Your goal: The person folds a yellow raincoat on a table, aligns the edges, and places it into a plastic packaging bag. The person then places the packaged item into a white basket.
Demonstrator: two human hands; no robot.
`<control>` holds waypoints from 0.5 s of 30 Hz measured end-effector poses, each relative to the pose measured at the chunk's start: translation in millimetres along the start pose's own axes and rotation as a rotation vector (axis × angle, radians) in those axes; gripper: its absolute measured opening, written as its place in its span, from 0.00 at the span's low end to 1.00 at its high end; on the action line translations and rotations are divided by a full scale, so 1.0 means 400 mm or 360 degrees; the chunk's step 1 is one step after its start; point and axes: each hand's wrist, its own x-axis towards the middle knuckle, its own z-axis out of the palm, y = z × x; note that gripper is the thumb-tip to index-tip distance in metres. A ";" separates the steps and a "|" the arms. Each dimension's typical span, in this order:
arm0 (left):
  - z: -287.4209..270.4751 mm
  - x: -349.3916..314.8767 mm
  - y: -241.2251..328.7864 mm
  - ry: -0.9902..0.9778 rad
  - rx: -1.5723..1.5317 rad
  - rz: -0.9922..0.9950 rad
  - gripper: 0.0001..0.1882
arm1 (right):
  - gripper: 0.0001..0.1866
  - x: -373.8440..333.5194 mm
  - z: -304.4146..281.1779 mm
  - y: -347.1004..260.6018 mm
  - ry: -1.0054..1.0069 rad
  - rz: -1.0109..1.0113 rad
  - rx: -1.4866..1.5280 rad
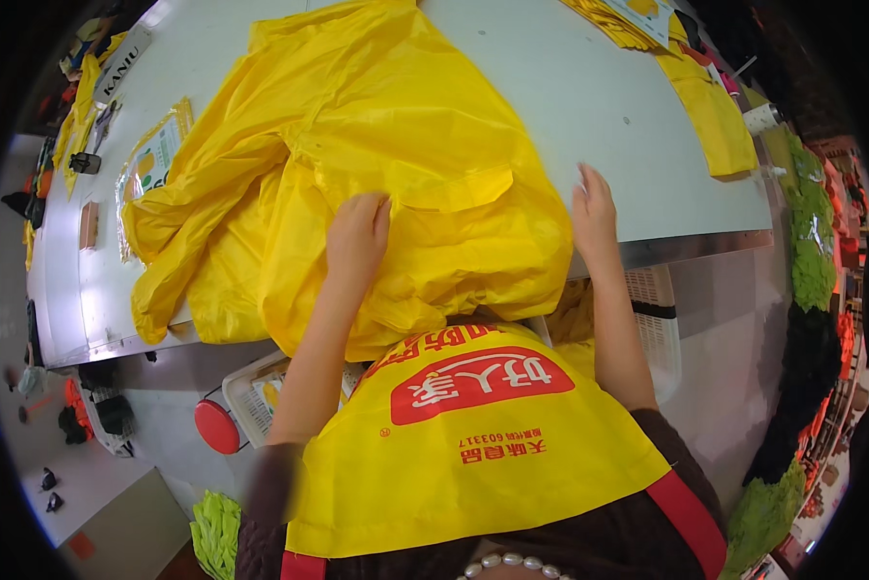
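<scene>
A yellow raincoat (405,126) lies spread over the white table (589,106), its near end draping over the front edge towards my lap. One sleeve is folded down on the left, and a pocket flap (459,190) shows near the middle. My left hand (359,232) is closed on the cloth just left of that flap, its fingertips partly hidden. Beside the raincoat's right edge, my right hand (596,208) is held up with fingers stretched out and nothing in it.
A clear-bagged packet (154,159) and a small brown block (88,225) lie on the table's left. Folded yellow garments (710,116) sit at the far right. Under the table are white baskets (655,333) and a red stool (217,426).
</scene>
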 end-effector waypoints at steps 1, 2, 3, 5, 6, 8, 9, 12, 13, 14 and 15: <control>0.030 0.026 -0.018 -0.0066 0.0019 0.0092 0.18 | 0.20 0.045 0.024 -0.013 0.0036 -0.0053 0.0167; 0.067 0.047 -0.047 -0.0125 0.0040 0.0182 0.19 | 0.20 0.074 0.051 -0.046 -0.0208 0.0039 0.0568; 0.093 0.049 -0.071 -0.0184 0.0067 0.0268 0.21 | 0.20 0.104 0.073 -0.070 -0.0463 0.0132 0.0971; 0.111 0.023 -0.104 -0.0340 0.0508 0.0130 0.27 | 0.20 0.162 0.173 0.050 -0.0525 -0.0062 0.0474; 0.110 -0.002 -0.126 -0.0424 0.0731 0.0050 0.30 | 0.20 0.168 0.209 0.097 -0.0564 -0.0150 0.0228; 0.094 -0.055 -0.184 -0.0398 0.0694 -0.0001 0.34 | 0.19 0.179 0.215 0.117 -0.0581 0.0286 0.0810; 0.093 -0.062 -0.207 -0.0380 0.0676 -0.0021 0.36 | 0.19 0.190 0.215 0.126 -0.0578 0.0502 0.1099; 0.081 -0.065 -0.210 -0.0404 0.0528 -0.0075 0.35 | 0.16 0.162 0.154 0.084 -0.0583 0.0581 0.1012; 0.075 -0.060 -0.202 -0.0442 0.0463 -0.0102 0.35 | 0.16 0.150 0.131 0.068 -0.0637 0.0512 0.0882; 0.067 -0.047 -0.178 -0.0393 0.0443 -0.0121 0.33 | 0.15 0.147 0.112 0.050 -0.0694 0.0432 0.0756; 0.068 -0.031 -0.143 -0.0345 0.0423 -0.0140 0.31 | 0.15 0.143 0.101 0.039 -0.0748 0.0352 0.0630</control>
